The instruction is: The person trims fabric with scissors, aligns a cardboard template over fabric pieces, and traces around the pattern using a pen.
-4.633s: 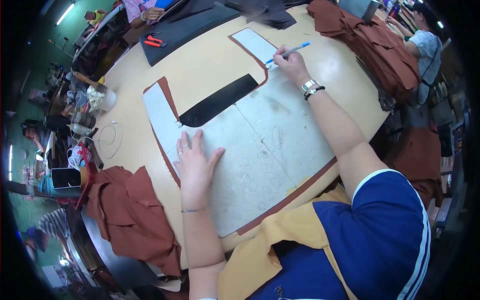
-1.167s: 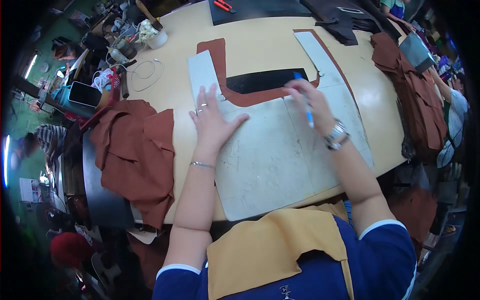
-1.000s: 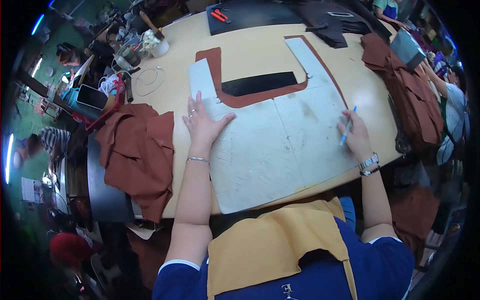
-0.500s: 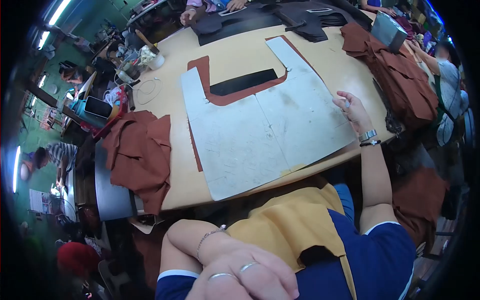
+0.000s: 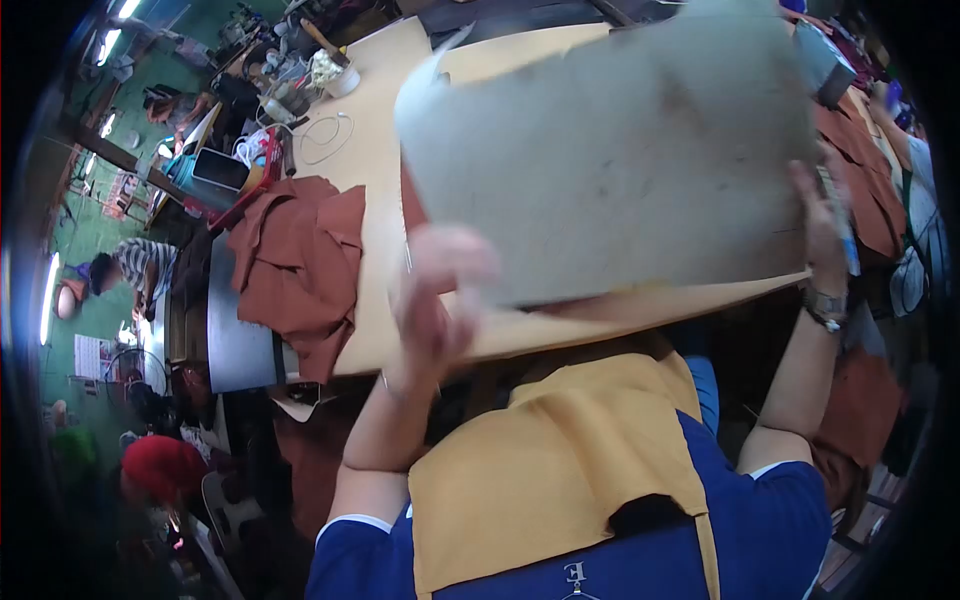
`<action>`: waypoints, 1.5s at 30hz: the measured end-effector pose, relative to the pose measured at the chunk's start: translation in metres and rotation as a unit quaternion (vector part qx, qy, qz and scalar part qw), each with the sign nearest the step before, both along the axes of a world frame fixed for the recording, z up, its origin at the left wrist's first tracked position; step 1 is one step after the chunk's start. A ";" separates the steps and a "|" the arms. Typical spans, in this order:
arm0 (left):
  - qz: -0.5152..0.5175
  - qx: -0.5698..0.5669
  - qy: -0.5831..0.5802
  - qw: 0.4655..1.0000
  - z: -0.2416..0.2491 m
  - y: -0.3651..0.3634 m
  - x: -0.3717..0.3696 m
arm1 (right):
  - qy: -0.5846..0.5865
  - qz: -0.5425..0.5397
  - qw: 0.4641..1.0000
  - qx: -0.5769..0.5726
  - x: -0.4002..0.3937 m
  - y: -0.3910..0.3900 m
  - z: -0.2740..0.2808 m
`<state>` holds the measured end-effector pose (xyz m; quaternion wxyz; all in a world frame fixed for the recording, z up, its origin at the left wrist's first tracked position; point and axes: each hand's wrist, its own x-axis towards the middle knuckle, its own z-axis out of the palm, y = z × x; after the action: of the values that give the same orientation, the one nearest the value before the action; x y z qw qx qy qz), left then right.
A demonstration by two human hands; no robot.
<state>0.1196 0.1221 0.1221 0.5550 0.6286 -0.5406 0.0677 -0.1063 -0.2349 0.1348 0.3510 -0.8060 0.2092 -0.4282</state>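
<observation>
A large grey pattern template [image 5: 620, 150] is lifted off the tan table [image 5: 370, 170] and tilted up toward me, hiding most of the tabletop. My left hand [image 5: 435, 290], blurred by motion, grips its lower left edge. Holding the template's right edge is my right hand [image 5: 825, 215], with a blue pen [image 5: 847, 245] still between its fingers. A sliver of brown leather [image 5: 408, 200] shows on the table under the template's left side.
A heap of brown leather pieces [image 5: 295, 270] lies at the table's left edge, and another brown heap [image 5: 880, 200] at the right. A phone [image 5: 222, 170], a white cable [image 5: 325, 130] and a cup [image 5: 340, 78] sit far left. Other people [image 5: 135, 265] work nearby.
The template lay flat on the table; now both hands have raised it and tipped it toward me. My left hand came back up from my lap to its edge.
</observation>
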 end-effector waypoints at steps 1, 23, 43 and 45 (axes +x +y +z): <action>0.128 0.086 0.038 0.987 -0.022 0.000 0.020 | -0.033 -0.009 0.997 0.066 -0.015 -0.010 0.004; 0.165 -0.060 0.627 0.759 -0.104 0.011 0.150 | 0.188 -0.042 0.980 -0.046 0.059 -0.010 -0.125; 0.768 -0.201 0.187 0.578 0.122 0.579 0.089 | 0.246 0.070 0.951 -0.173 0.081 -0.033 -0.181; 0.742 -0.228 0.210 0.594 0.124 0.579 0.121 | 0.248 0.072 0.950 -0.177 0.080 -0.036 -0.182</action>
<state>0.2405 0.7012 0.2463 0.5363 0.6626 0.2769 0.4434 -0.0262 -0.2709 -0.0473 0.1699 -0.9488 0.1521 -0.2184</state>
